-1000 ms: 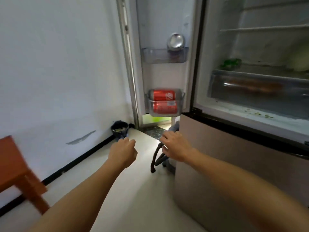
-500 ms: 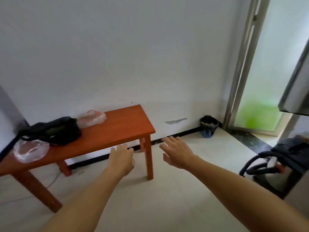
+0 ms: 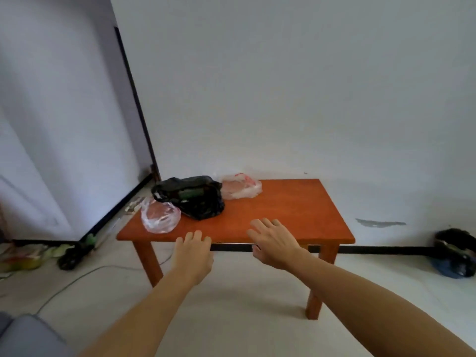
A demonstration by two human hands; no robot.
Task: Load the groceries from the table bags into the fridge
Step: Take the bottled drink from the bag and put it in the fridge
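Plainly, loading is unfinished: three bags sit on the orange counter [image 3: 296, 210], and the fridge is out of view. A black bag [image 3: 195, 199] lies at the counter's 10 o'clock corner, its long axis running roughly 10 to 4 o'clock. A clear bag [image 3: 159, 217] touches it at the near left edge, and a pink-tinted bag [image 3: 240, 188] sits just beside it at 12 o'clock. The left hand [image 3: 193, 256] and right hand [image 3: 274, 244] hover at the near edge, each grip spread and pinching nothing. Picking a bag is likely next.
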